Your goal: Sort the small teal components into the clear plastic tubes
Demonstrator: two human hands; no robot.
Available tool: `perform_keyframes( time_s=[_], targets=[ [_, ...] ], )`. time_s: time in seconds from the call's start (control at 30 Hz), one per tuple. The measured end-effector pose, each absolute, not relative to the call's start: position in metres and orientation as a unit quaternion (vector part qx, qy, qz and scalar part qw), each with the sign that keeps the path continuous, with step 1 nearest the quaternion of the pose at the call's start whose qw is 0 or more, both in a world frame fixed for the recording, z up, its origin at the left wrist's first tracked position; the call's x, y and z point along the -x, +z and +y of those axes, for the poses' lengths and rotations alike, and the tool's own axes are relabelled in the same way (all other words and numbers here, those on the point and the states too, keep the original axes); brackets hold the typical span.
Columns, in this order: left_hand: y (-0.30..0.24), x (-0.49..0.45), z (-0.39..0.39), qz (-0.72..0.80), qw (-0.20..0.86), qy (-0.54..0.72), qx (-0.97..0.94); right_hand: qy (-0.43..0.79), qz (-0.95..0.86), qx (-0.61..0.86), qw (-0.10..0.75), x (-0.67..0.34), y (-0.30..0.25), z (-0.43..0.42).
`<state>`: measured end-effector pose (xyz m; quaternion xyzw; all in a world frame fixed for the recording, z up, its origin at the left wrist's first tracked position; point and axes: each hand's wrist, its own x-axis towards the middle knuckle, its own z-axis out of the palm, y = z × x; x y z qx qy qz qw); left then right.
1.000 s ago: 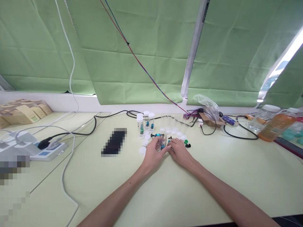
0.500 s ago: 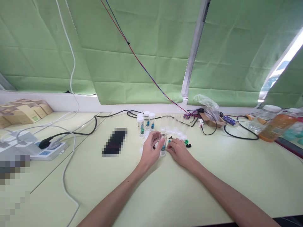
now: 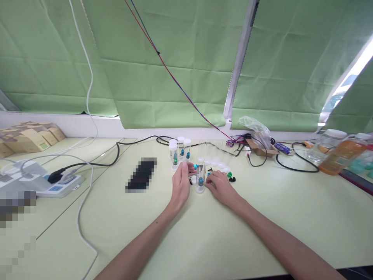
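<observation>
A clear vial [image 3: 200,179] with a blue piece inside stands upright on the pale green table [image 3: 204,233], between my hands. My left hand [image 3: 180,182] is just left of it, off the vial. Its fingertips are pinched together by the white caps [image 3: 214,162] and a small blue piece [image 3: 194,166]; what they hold is hidden. My right hand [image 3: 221,187] rests on the table to the right, with curled fingers close to the vial's foot. Three capped vials [image 3: 180,149] with blue and green pieces stand behind.
Small green and black pieces [image 3: 230,177] lie right of the caps. A dark flat object [image 3: 141,175] lies to the left, with a black cable [image 3: 116,153] and a power strip [image 3: 58,186] beyond it. A cardboard box with wires [image 3: 259,147] and bottles [image 3: 339,155] stand at the back right.
My left hand stood the vial upright, let go of it and moved left towards the caps. My right hand has barely moved.
</observation>
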<state>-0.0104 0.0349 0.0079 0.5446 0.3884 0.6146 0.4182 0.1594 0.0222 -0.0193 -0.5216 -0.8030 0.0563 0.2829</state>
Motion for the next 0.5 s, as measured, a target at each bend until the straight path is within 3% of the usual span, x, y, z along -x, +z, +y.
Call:
perform_keyframes(
  time_s=[0.5],
  targets=[
    [0.0153,0.0190,0.0416,0.420,0.391,0.641,-0.510,0.033,-0.798,0.520,0.303,-0.1648,-0.0172,0.0229]
  ],
)
